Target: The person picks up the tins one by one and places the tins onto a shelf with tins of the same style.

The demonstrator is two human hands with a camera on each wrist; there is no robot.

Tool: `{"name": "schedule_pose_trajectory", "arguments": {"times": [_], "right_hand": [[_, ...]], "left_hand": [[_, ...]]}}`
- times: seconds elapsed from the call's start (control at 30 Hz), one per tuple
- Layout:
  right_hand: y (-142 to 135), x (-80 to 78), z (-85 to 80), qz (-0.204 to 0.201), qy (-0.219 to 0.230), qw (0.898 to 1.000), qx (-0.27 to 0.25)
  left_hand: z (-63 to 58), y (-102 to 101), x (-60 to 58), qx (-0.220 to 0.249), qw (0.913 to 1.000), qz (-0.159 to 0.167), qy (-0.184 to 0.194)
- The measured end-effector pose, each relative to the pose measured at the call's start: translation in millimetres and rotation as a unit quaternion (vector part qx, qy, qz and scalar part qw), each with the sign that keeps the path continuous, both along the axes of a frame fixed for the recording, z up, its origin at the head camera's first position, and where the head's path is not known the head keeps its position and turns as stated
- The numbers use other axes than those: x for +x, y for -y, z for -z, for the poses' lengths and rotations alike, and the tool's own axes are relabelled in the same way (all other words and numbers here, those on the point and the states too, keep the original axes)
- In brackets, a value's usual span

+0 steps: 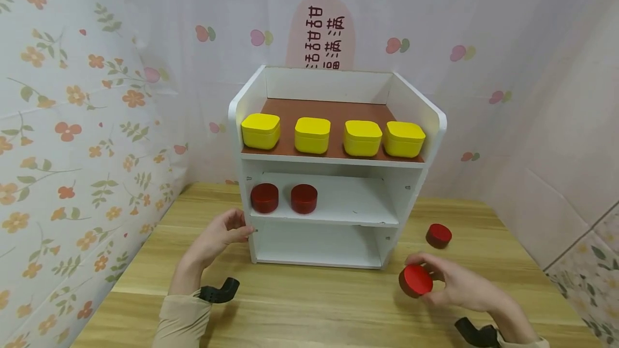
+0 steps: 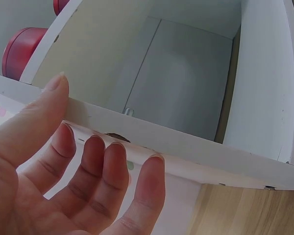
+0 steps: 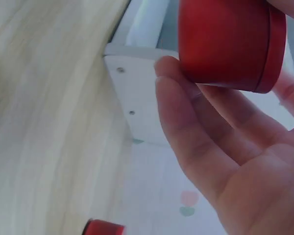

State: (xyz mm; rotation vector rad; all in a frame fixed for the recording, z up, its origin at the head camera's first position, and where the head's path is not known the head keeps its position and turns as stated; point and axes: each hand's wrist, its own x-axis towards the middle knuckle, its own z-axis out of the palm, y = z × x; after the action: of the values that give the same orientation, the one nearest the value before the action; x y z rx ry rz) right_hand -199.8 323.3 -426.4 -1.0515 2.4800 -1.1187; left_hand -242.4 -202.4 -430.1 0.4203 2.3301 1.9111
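Note:
My right hand (image 1: 456, 283) grips a round red tin (image 1: 417, 281) between thumb and fingers, off the table to the right of the white shelf unit (image 1: 333, 161). In the right wrist view the tin (image 3: 225, 46) shows its side and lid seam. My left hand (image 1: 215, 240) holds the shelf unit's left side panel, the thumb at its front edge and the fingers along the outer face (image 2: 196, 176). Two red tins, one at the left end (image 1: 264, 198) and another beside it (image 1: 303, 199), stand on the middle shelf.
Several yellow lidded boxes (image 1: 312, 136) line the brown top shelf. Another red tin (image 1: 438, 236) sits on the wooden table (image 1: 300, 305), right of the unit and beyond my right hand. Patterned cloth (image 1: 208, 95) hangs behind and at both sides.

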Motion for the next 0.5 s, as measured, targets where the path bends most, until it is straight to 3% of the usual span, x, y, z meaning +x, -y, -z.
{"name": "schedule_pose_trajectory", "arguments": {"times": [0.3,0.5], "right_hand": [[12,7.0,-17.9,0.005,-0.035,0.999,-0.018],[18,9.3,-31.8,0.024,-0.077,0.997,-0.001]], "left_hand": [[0.5,0,0.3,-0.002,1.0000,0.004,-0.005],[1.0,1,1.3,0.002,1.0000,0.006,-0.004]]}}
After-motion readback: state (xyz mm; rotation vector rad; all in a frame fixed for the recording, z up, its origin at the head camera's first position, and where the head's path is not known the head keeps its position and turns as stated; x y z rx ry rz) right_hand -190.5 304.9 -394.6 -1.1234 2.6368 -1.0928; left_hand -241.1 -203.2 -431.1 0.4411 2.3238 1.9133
